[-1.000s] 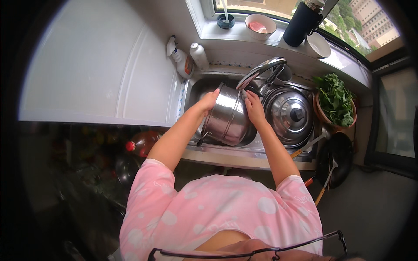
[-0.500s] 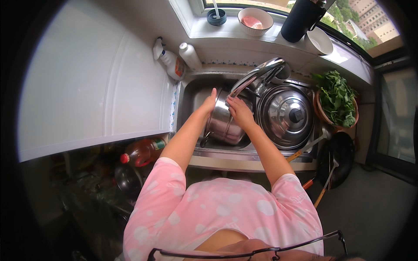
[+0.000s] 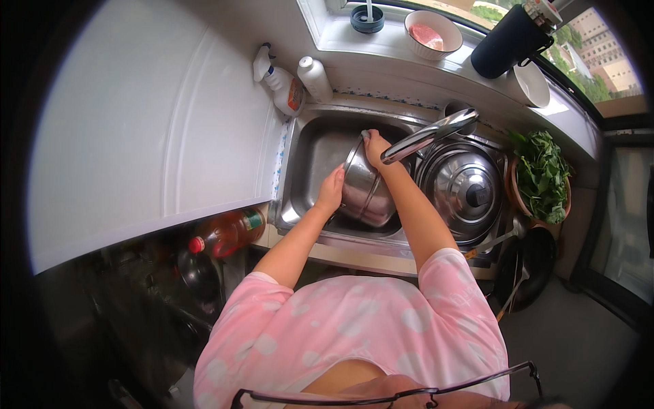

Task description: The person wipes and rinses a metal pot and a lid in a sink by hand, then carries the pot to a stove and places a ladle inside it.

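Note:
A stainless steel pot (image 3: 368,196) lies tipped on its side in the sink basin (image 3: 310,160), its opening turned left. My left hand (image 3: 332,191) is closed on the rim at the near left, and a dark handle shows partly by the wrist. At the pot's far end my right hand (image 3: 375,147) is closed on the edge. A small pale patch shows at its fingertips, too small to make out. The chrome faucet (image 3: 430,135) reaches over my right forearm, its spout end just right of my wrist.
Right of the basin sits a domed steel lid (image 3: 465,189), with a bowl of leafy greens (image 3: 542,178) beyond. A spray bottle (image 3: 281,87) and white bottle (image 3: 315,80) stand behind the sink. The sill holds a bowl of meat (image 3: 432,37) and a dark flask (image 3: 507,42).
My right hand has moved from the pot's side by the spout to its far end. My left hand has slid nearer along the rim. The view has shifted slightly.

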Tool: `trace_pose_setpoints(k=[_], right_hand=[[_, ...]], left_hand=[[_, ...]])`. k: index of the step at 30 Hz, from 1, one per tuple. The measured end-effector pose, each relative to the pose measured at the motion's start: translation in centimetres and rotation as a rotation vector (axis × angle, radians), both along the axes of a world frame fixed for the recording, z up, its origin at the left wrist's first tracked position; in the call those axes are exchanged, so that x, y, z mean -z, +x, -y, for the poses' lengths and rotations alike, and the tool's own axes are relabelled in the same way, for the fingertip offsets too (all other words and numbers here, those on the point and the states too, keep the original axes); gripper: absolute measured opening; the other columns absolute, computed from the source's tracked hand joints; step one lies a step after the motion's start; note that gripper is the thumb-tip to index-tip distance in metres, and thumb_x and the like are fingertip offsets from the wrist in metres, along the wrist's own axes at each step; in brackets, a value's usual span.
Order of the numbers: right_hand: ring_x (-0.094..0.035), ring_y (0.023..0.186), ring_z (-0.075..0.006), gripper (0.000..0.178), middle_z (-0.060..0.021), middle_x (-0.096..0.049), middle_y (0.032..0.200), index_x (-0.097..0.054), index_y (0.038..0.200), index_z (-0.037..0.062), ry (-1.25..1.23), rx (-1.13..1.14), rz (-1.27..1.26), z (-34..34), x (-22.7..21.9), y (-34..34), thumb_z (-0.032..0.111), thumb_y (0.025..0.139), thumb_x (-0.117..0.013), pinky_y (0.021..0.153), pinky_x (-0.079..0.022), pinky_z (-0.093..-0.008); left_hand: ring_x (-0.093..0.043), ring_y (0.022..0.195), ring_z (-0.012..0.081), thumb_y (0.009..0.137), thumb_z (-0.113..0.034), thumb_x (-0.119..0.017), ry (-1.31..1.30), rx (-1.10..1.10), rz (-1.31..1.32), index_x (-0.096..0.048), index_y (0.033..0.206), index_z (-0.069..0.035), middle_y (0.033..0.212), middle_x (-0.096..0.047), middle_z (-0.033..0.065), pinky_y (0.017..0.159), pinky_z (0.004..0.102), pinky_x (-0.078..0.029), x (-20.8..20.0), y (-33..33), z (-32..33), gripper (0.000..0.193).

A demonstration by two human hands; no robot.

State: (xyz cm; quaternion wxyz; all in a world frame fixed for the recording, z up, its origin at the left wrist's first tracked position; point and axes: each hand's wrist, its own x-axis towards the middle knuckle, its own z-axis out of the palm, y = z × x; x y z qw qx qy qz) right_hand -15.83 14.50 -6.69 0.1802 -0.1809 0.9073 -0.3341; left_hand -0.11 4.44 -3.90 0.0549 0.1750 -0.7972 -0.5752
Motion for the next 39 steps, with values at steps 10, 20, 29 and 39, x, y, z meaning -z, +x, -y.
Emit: trace_pose_setpoints(k=[10, 20, 29, 39], right_hand=[[-0.05, 0.106, -0.0396, 0.037, -0.0253, -0.05, 0.116, -0.047, 0.11, -0.0055, -0.28, -0.168, -0.691, -0.5, -3.4, 9.7, 0.007, 0.076, -0.054, 0.089, -0.041, -0.0446], [-0.056, 0.095, -0.0386, 0.033, -0.0233, -0.057, 0.105, -0.053, 0.115, 0.0027, -0.005, -0.134, -0.028, -0.4, 0.1, -1.0, 0.013, 0.085, -0.043, 0.085, -0.044, -0.0412], [-0.058, 0.09, -0.0379, 0.023, -0.0209, -0.06, 0.099, -0.06, 0.099, 0.0023, -0.175, -0.107, -0.145, -1.4, -1.8, 1.9, 0.012, 0.083, -0.047, 0.078, -0.047, -0.0417], [-0.055, 0.102, -0.0331, 0.032, -0.0119, -0.055, 0.114, -0.057, 0.105, 0.0042, -0.392, -0.306, -0.473, -2.1, -3.6, 6.4, 0.002, 0.073, -0.057, 0.084, -0.047, -0.0387]], left_hand=[[-0.053, 0.105, 0.0285, 0.096, -0.029, -0.032, 0.182, -0.023, 0.017, -0.05, 0.117, 0.004, 0.11, -0.057, 0.02, 0.092, 0.0322, -0.037, 1.2, 0.0, 0.4, 0.043], [-0.053, 0.106, 0.0323, 0.095, -0.032, -0.034, 0.049, 0.011, 0.038, -0.051, 0.116, 0.004, 0.109, -0.058, 0.0218, 0.09, 0.0331, -0.039, 1.5, -0.2, 0.7, 0.044], [-0.053, 0.106, 0.0314, 0.095, -0.032, -0.033, 0.078, 0.018, 0.056, -0.051, 0.116, 0.003, 0.109, -0.057, 0.0217, 0.091, 0.033, -0.038, 1.3, 0.0, 0.7, 0.044], [-0.055, 0.101, 0.0265, 0.095, -0.034, -0.034, 0.036, -0.019, 0.026, -0.053, 0.111, 0.004, 0.105, -0.059, 0.019, 0.088, 0.0317, -0.039, 1.3, 0.8, 1.4, 0.045]])
